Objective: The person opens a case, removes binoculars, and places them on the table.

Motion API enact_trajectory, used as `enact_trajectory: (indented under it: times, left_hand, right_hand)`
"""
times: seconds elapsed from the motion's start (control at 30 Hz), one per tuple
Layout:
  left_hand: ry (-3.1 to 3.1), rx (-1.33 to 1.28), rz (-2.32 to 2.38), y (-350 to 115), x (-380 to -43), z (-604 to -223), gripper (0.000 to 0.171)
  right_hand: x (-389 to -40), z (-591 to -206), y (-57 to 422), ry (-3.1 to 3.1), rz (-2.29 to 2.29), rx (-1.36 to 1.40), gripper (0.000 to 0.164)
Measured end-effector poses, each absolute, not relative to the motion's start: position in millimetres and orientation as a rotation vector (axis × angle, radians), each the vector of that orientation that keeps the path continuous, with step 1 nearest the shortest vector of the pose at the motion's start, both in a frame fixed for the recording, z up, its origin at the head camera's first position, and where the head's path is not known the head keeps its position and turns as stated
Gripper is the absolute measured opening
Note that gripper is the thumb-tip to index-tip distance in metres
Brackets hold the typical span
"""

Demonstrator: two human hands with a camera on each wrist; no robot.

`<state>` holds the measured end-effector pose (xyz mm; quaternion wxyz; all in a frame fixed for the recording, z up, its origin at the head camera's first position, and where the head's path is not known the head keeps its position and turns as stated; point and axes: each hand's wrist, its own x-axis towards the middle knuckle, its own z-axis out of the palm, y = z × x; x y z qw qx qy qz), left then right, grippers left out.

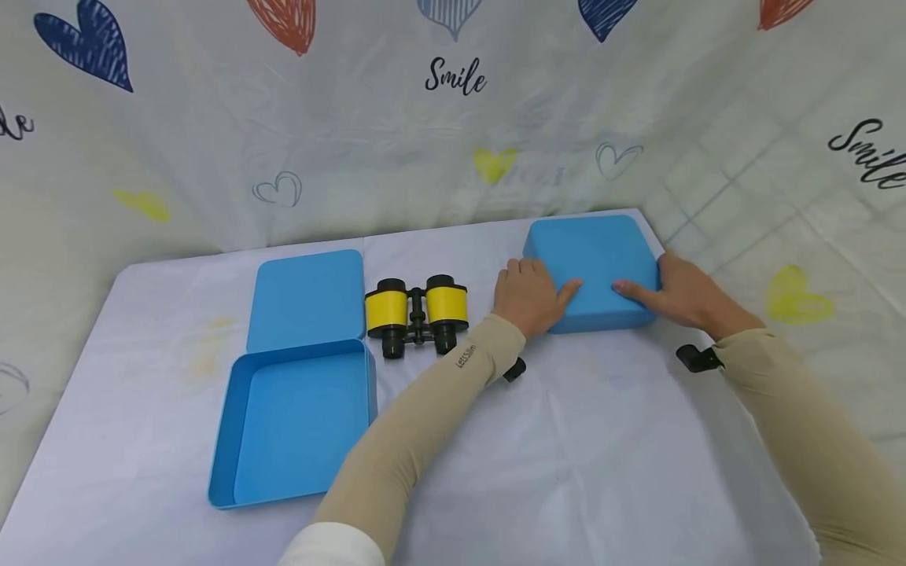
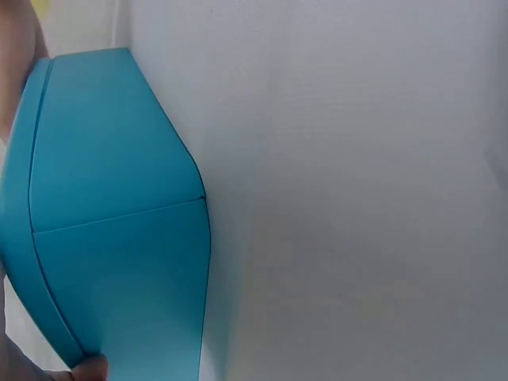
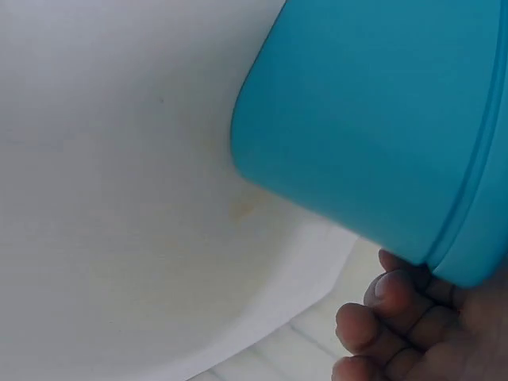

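Note:
A closed blue box (image 1: 594, 255) sits at the back right of the table, its lid seam showing in the left wrist view. My left hand (image 1: 527, 295) grips its left side, thumb against the box. At the opposite end my right hand (image 1: 690, 295) holds on with the thumb over the top and the fingers at the side. In the right wrist view those fingers (image 3: 397, 313) are bent near the lid's edge. Yellow and black binoculars (image 1: 447, 305) lie left of my left hand, apart from it.
An open shallow blue tray (image 1: 304, 424) is at the left, with a flat blue panel (image 1: 307, 303) right behind it. My left sleeve (image 1: 396, 440) overlaps the tray's corner. A printed cloth backdrop (image 1: 368, 118) hangs behind the white table (image 1: 566, 472).

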<state>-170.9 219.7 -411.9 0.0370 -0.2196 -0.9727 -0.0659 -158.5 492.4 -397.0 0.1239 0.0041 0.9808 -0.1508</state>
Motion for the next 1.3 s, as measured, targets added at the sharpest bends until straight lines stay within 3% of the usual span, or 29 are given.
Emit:
enact_trajectory:
  times: [0.3, 1.3]
  left_hand:
    - [-2.987, -0.6, -0.179, 216, -162, -411, 0.079]
    - [-2.947, -0.63, -0.13, 192, -142, -406, 0.075]
  right_hand:
    - [-149, -399, 488, 2.921, -0.396, -0.071, 0.096]
    - [-134, -400, 463, 2.986, -0.321, -0.126, 0.096]
